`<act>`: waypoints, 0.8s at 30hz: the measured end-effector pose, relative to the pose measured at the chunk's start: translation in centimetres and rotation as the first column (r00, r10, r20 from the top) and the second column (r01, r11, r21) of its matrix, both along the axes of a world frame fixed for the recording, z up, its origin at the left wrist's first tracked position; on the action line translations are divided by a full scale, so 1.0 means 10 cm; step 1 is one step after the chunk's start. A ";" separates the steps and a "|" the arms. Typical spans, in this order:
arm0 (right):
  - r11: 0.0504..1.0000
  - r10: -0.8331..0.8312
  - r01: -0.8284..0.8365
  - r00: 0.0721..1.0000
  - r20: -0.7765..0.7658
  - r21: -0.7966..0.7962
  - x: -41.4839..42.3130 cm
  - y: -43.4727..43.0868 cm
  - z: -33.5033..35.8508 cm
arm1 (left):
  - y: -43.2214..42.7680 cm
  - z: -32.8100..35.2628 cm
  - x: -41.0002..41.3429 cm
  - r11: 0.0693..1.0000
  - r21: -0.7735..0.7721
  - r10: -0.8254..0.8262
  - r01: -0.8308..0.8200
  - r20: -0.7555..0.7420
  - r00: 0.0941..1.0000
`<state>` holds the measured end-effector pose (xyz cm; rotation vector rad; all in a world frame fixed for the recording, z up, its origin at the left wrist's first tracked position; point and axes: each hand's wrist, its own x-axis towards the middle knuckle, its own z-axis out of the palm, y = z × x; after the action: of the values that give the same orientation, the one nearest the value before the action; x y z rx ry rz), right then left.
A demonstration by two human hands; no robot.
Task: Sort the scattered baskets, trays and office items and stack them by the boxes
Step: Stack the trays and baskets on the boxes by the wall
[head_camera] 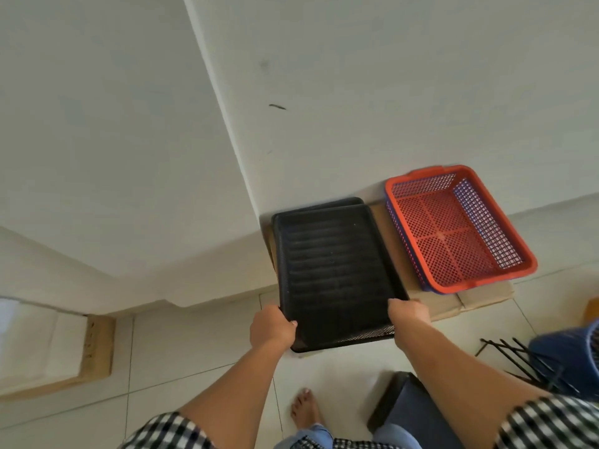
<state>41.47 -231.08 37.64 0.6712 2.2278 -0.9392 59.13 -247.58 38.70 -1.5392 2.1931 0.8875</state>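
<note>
Red basket (453, 231), perforated plastic, nested in a blue basket (390, 207), sits just right of the trays on flattened cardboard (479, 296) against the wall. Thin wire rack (512, 358) lies on the floor tiles, far right. Black mesh tray (337, 273), rectangular and rimmed, sits over a second tray (334, 202). Left hand (272, 325) and right hand (409, 314): each grip closed round a near corner.

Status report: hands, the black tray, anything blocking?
Both gripping: left hand and right hand on black tray near corners. It sits over a second black tray. Nothing blocking; red basket alongside.
</note>
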 end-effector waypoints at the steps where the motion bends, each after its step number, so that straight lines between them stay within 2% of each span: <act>1: 1.000 -0.003 0.003 1.000 -0.013 -0.012 0.01 -0.04 0.00 | -0.03 0.00 -0.02 1.000 0.000 -0.012 0.012 0.003 1.000; 5: 0.999 -0.038 0.037 0.999 -0.025 -0.031 -0.06 -0.10 -0.01 | -0.05 -0.05 -0.10 0.996 -0.021 -0.082 0.083 0.040 0.996; 11: 0.989 -0.016 0.028 0.996 0.083 -0.145 -0.24 -0.19 0.05 | -0.12 -0.05 -0.21 0.985 -0.001 -0.173 0.173 0.044 0.984; 15: 0.974 -0.043 0.070 0.991 0.128 -0.214 -0.34 -0.21 0.01 | -0.26 -0.02 -0.27 0.964 0.018 -0.266 0.265 0.106 0.958; 17: 0.979 -0.004 0.032 0.990 0.138 -0.202 -0.34 -0.19 -0.01 | -0.29 -0.02 -0.28 0.947 0.047 -0.321 0.318 0.147 0.935; 21: 0.989 0.105 -0.091 0.987 0.122 -0.114 -0.25 -0.23 -0.01 | -0.15 -0.09 -0.31 0.901 0.220 -0.410 0.374 0.152 0.899; 24: 0.985 0.162 -0.155 0.983 0.086 -0.078 -0.19 -0.20 -0.01 | -0.02 -0.16 -0.29 0.893 0.269 -0.410 0.361 0.150 0.900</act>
<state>39.57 -233.08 37.50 0.4868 2.1214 -0.8843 56.24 -247.79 37.07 -0.9830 2.0561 0.7865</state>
